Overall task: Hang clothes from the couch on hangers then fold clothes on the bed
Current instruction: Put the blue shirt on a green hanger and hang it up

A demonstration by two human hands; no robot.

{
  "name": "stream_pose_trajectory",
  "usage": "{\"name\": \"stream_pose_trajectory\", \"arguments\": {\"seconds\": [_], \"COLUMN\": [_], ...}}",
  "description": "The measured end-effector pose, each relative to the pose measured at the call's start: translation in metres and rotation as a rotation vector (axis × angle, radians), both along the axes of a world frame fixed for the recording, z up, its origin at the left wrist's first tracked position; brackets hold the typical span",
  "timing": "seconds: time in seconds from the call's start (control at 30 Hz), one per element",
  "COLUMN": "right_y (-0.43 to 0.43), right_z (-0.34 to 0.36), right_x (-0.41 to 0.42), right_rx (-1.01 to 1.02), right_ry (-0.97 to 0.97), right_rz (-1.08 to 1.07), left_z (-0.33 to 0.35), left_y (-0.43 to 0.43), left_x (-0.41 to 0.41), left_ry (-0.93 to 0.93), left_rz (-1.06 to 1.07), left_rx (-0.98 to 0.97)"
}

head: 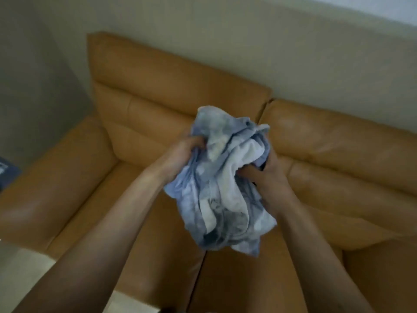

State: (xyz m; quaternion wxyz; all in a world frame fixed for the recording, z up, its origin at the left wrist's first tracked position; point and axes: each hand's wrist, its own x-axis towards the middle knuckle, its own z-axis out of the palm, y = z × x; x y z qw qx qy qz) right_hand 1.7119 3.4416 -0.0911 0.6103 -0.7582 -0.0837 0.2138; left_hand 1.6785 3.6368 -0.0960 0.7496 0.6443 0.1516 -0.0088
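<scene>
garment (pixel 221 188) above couch (pixel 180 91); wall (pixel 248 30) behind couch

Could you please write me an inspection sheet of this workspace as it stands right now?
Surface: tan leather couch, two back cushions and one armrest in view, set against the wall.
Job's things: bunched blue-and-white fabric garment, held over the couch seat; no hanger seen.
Clutter: dark blue object at the left edge beyond the armrest, too cropped to identify.
Hands: left hand grips the garment's left side; right hand grips its right side.
Cables: nothing seen.
Surroundings: plain pale wall behind the couch; pale surface at lower left, unclear what it is.
</scene>
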Motion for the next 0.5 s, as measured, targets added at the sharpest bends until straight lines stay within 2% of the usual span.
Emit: {"name": "stream_pose_trajectory", "arguments": {"seconds": [0.07, 0.13, 0.2, 0.27, 0.37, 0.5], "right_y": [-0.006, -0.017, -0.032, -0.048, -0.075, -0.128], "right_z": [0.015, 0.031, 0.045, 0.06, 0.077, 0.102], "right_x": [0.003, 0.007, 0.009, 0.006, 0.002, -0.001], "right_rx": [0.1, 0.149, 0.271, 0.357, 0.4, 0.307], "right_ry": [0.04, -0.02, -0.109, -0.075, -0.063, -0.16], "right_rz": [-0.15, -0.271, -0.378, -0.455, -0.421, -0.288], "left_z": [0.03, 0.062, 0.069, 0.072, 0.079, 0.109], "left_y": [-0.027, -0.054, -0.076, -0.092, -0.099, -0.107], "left_x": [0.009, 0.007, 0.002, 0.001, 0.012, 0.022], "left_ry": [-0.101, -0.231, -0.336, -0.429, -0.496, -0.492], "left_rz": [-0.012, -0.083, -0.17, -0.227, -0.154, -0.09], "left_rx": [0.147, 0.32, 0.413, 0.583, 0.705, 0.685]}}
